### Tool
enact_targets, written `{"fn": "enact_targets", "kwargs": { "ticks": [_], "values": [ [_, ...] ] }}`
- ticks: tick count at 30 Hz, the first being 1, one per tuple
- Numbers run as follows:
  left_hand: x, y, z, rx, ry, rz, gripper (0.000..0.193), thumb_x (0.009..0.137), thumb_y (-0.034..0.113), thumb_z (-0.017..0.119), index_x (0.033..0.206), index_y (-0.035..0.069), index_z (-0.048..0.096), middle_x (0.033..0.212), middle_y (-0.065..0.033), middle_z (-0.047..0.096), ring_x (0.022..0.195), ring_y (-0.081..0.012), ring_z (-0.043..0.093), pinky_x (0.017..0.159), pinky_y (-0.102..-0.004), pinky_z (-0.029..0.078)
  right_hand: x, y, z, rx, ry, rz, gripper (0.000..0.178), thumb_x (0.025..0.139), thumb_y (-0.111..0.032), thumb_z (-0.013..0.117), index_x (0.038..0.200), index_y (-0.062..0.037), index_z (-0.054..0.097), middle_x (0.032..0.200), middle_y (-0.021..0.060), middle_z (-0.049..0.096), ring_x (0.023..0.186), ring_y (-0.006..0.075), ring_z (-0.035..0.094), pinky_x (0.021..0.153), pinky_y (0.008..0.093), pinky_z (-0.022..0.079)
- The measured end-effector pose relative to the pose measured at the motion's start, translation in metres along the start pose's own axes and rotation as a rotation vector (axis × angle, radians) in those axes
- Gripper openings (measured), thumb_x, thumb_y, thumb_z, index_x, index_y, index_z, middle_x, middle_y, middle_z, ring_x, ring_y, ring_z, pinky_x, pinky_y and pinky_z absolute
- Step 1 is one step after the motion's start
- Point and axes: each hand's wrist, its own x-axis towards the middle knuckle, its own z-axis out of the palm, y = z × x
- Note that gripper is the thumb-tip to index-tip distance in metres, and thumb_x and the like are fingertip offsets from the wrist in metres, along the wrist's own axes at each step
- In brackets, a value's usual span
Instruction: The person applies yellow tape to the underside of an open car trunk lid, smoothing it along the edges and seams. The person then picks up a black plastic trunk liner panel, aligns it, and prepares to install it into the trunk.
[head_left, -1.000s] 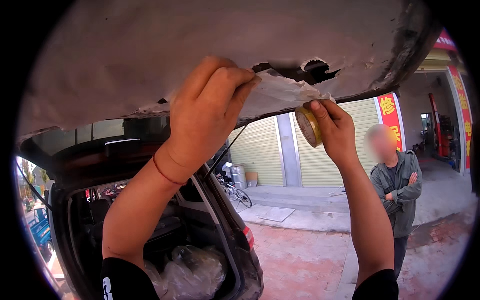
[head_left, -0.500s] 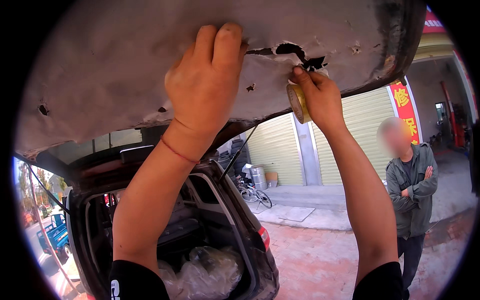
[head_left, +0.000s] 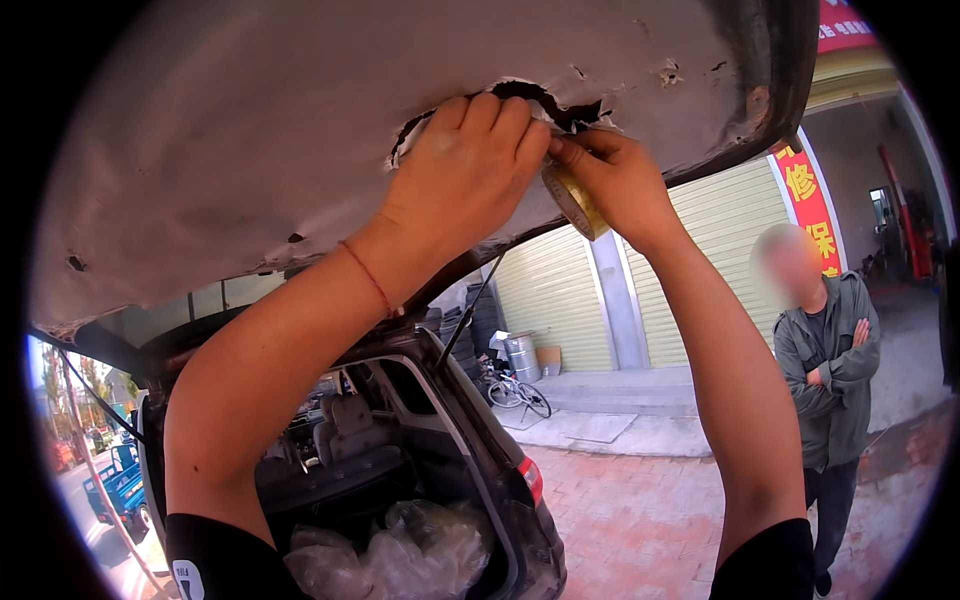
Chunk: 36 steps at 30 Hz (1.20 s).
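- Head view: I see the left hand raised to the overhead panel, its fingers close together and curled at the torn hole; their tips are hidden, so I cannot tell whether they pinch anything.
- To its right, the right hand is clamped on the tape, which is just below the hole.
- I judge that the roll hangs tilted because it is gripped near its upper edge, which leaves the thumb close to the torn rim.
- Both hands are up, I take it, because the panel hangs overhead; a strut slants below, probably helping to prop it.
- Clear bags lie in the car, well below the hands.
- Off right, I see a person standing, arms folded, well apart.
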Motion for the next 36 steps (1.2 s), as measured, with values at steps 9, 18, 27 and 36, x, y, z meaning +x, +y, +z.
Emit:
{"fn": "enact_targets", "kwargs": {
  "ticks": [9,18,27,36],
  "values": [
    [0.011,0.011,0.015,0.093,0.068,-0.068,0.013,0.086,0.023,0.067,0.091,0.013,0.059,0.089,-0.003,0.056,0.084,-0.0218,0.059,0.075,-0.0368,0.049,-0.015,0.003,-0.013,-0.035,0.032,-0.124,0.039,0.091,-0.038,0.073,0.106,-0.0018,0.075,0.096,0.0178,0.074,0.09,0.0334,0.071,0.082,0.0365,0.054],
    [0.014,0.016,0.019,0.11,0.068,-0.126,0.011,0.086,0.022,0.067,0.091,0.014,0.061,0.088,-0.0014,0.058,0.083,-0.0217,0.061,0.074,-0.036,0.049,-0.019,0.042,-0.029,-0.173,-0.026,-0.013,0.041,0.098,-0.044,0.064,0.117,-0.0086,0.071,0.099,0.017,0.074,0.094,0.0376,0.069,0.084,0.043,0.052],
    [0.005,0.028,-0.004,-0.093,0.087,0.164,0.022,0.08,0.017,0.065,0.101,0.01,0.064,0.098,-0.0045,0.062,0.087,-0.0229,0.062,0.079,-0.0352,0.05,-0.003,0.024,-0.029,-0.271,0.076,-0.105,0.037,0.101,-0.044,0.055,0.112,-0.0124,0.071,0.095,0.0162,0.073,0.092,0.0407,0.067,0.079,0.0471,0.052],
    [0.015,0.028,0.004,-0.15,-0.164,0.017,0.035,0.082,0.013,0.063,0.117,0.01,0.061,0.108,-0.0086,0.067,0.081,-0.0242,0.068,0.064,-0.0358,0.056,-0.02,0.036,-0.029,-0.433,0.116,-0.197,0.029,0.098,-0.037,0.058,0.102,-0.0101,0.069,0.083,0.0142,0.072,0.08,0.04,0.067,0.07,0.0512,0.052]
  ]
}}
